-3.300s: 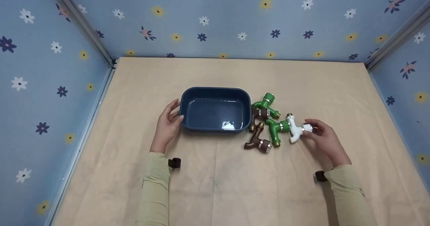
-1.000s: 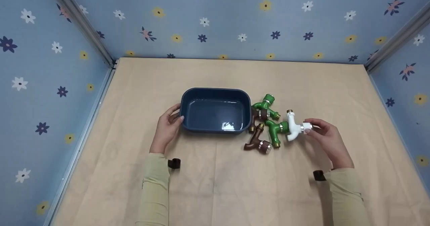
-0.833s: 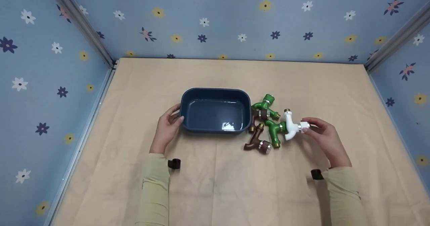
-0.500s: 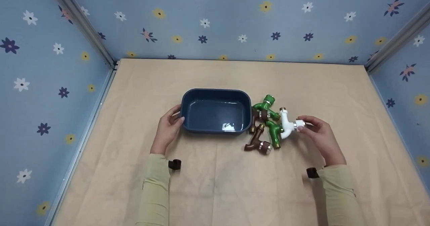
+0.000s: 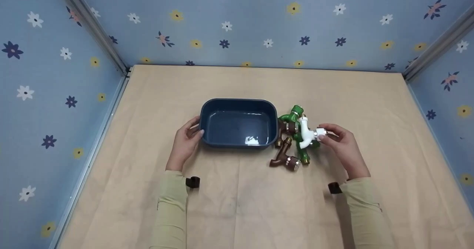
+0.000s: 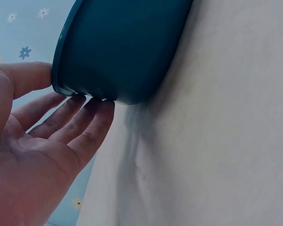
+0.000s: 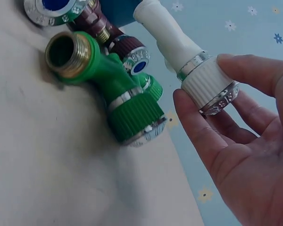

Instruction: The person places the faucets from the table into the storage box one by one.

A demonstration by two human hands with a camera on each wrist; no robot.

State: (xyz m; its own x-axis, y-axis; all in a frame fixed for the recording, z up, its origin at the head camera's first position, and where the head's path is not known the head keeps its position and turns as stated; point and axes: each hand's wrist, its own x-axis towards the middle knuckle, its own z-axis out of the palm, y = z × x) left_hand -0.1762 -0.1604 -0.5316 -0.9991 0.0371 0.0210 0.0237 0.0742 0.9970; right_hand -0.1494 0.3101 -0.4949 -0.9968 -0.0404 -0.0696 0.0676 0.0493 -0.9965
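Note:
A white tap (image 5: pixel 306 132) with a ribbed white knob is in my right hand (image 5: pixel 342 147), thumb and fingers pinching the knob. In the right wrist view, the white tap (image 7: pixel 174 37) is raised beside a green tap (image 7: pixel 118 94) with a brass threaded end. In the head view it overlaps that green tap (image 5: pixel 303 155). My left hand (image 5: pixel 185 145) holds the left end of a dark blue plastic basin (image 5: pixel 213 138). In the left wrist view, the thumb is at the basin's rim and the fingertips are against its outer wall (image 6: pixel 118 52).
Another green tap (image 5: pixel 296 110) and a brown tap (image 5: pixel 290 127) lie against the basin's right side. A second brown tap (image 5: pixel 284 157) lies in front of them. A beige cloth (image 5: pixel 237 197) covers the table, with flowered blue panels (image 5: pixel 259 26) around it.
My right hand has picked up the white tap and carried it left, from beside the green tap to over it. The left hand and the basin have stayed in place.

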